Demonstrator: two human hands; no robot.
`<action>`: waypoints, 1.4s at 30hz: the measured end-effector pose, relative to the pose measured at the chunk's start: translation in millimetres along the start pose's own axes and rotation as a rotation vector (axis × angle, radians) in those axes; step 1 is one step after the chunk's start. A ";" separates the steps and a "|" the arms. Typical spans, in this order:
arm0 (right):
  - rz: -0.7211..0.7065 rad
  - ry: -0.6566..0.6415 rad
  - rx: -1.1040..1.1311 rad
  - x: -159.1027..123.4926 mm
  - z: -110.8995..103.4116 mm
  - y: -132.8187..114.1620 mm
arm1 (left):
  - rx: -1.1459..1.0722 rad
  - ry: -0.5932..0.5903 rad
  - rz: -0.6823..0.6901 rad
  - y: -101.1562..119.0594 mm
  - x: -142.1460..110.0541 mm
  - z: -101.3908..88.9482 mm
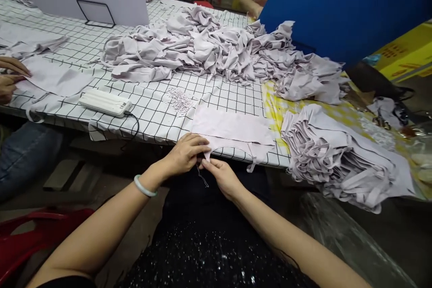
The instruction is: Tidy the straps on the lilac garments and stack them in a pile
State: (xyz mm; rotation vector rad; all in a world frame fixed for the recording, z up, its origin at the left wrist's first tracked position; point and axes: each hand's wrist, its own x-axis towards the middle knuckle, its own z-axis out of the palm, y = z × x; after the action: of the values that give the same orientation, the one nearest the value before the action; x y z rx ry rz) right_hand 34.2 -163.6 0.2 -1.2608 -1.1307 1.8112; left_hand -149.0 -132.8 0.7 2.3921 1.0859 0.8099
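A pale lilac garment (232, 128) lies flat at the near edge of the checked table (151, 112), its thin straps hanging over the edge. My left hand (185, 153) is closed on the garment's strap end at the table edge; a pale green bangle sits on that wrist. My right hand (219, 175) pinches the same strap end just below, and a dark loose thread (203, 180) dangles between the two hands.
A big heap of crumpled lilac garments (216, 49) fills the table's far side. A neat stack (334, 157) lies to my right. A white power bank (105, 102) with cable sits left. Another person's hands (10, 78) work at far left; others sit beyond. A blue board (337, 4) stands at right.
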 end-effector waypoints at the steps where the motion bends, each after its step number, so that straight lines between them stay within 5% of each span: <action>1: -0.023 0.000 -0.109 -11.8 -4.9 -3.1 | 0.027 -0.013 -0.008 0.0 -0.4 0.9; 7: -0.091 0.095 -0.498 -71.8 -18.8 -31.2 | 0.081 -0.033 -0.063 4.8 2.3 2.9; 9: -0.058 0.010 -0.463 -76.0 -22.1 -51.3 | 0.076 -0.017 -0.088 6.8 3.7 4.1; 13: -0.004 -0.203 -0.149 -52.9 -35.4 -103.6 | 0.061 -0.029 -0.123 8.3 5.7 4.3; 18: -0.122 -0.084 0.005 19.1 -43.9 -136.0 | 0.045 -0.037 -0.124 8.2 7.2 0.4; 24: -0.341 0.102 0.006 78.5 -32.9 -138.2 | 0.049 -0.024 -0.148 7.4 4.8 1.8; 28: -0.250 -0.003 0.191 64.0 -21.5 -141.0 | -0.074 0.077 -0.148 14.5 10.7 -6.7; 33: -0.104 -0.080 0.030 22.9 -5.7 -120.5 | -0.524 0.381 -0.388 38.4 37.5 -38.3; 37: -0.100 -0.006 -0.121 1.7 0.9 -97.0 | -0.672 0.231 -0.480 45.3 47.6 -46.5; 42: -0.066 0.019 -0.201 -11.6 -8.0 -75.6 | -0.665 0.092 -0.492 44.3 42.4 -31.3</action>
State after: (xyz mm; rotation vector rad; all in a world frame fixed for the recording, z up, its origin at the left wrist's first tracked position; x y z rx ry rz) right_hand 48.0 -139.9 71.9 -1.3345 -1.3544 1.6669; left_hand -122.3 -124.2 63.6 1.4773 1.1426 0.9186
